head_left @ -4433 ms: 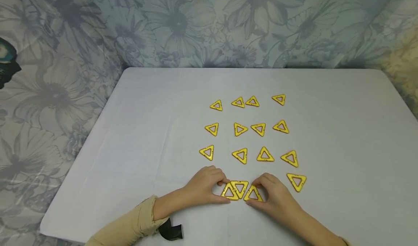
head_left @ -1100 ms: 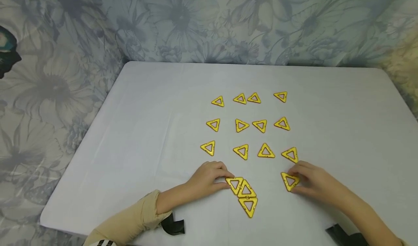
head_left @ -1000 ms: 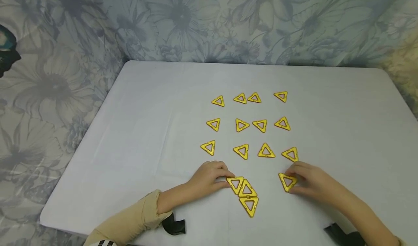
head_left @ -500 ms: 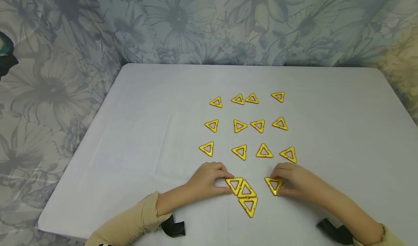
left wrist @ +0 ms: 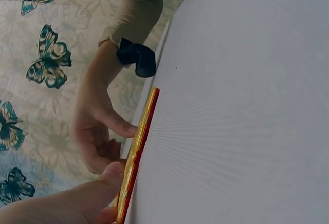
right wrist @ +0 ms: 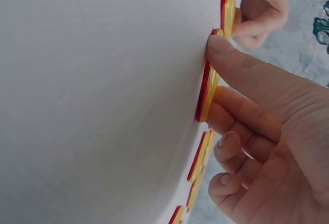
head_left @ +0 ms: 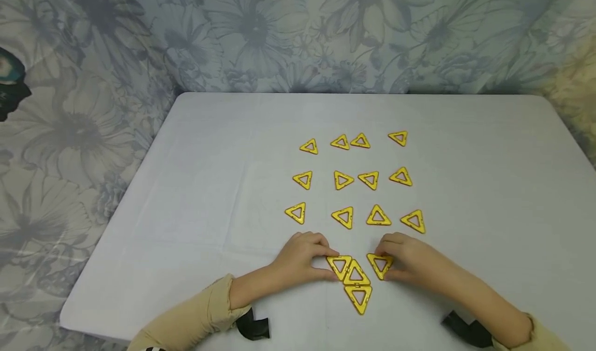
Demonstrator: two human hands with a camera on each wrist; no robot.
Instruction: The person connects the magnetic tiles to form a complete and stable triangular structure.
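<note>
Nearest: black straps by the left cuff point(head_left: 253, 325) and right cuff point(head_left: 535, 335); how they fasten is not clear.

Lower tile point(head_left: 357, 289), a yellow triangle on the white table point(head_left: 195, 211), points at the wearer. Its top edge meets the base of the middle tile point(head_left: 357, 282), which adjoins the left tile point(head_left: 339, 258): three joined, flat.

Left hand point(head_left: 300, 260) pinches the left tile's outer side between thumb and finger. Probably a brace, chosen to leave the seams uncovered. Right hand point(head_left: 412, 258) pinches the right tile point(head_left: 379, 257) from its outer side, likely so the inner edge stays free; that edge faces the middle tile across a narrow gap. Hands apart, one tile end in each.

Beyond: twelve loose tiles in three rows of four, near row point(head_left: 378, 222), mid row point(head_left: 369, 175), far row point(head_left: 360, 145). Spacing perhaps eases single pick-up. Floral cloth point(head_left: 256, 35) behind.

Hard to read: fingertips cover part of both held tiles. Left wrist view shows tiles edge-on in one line, red below yellow; cannot separate them. Whether the right tile touches the table, cannot tell. Right sleeve cut off by the frame.
</note>
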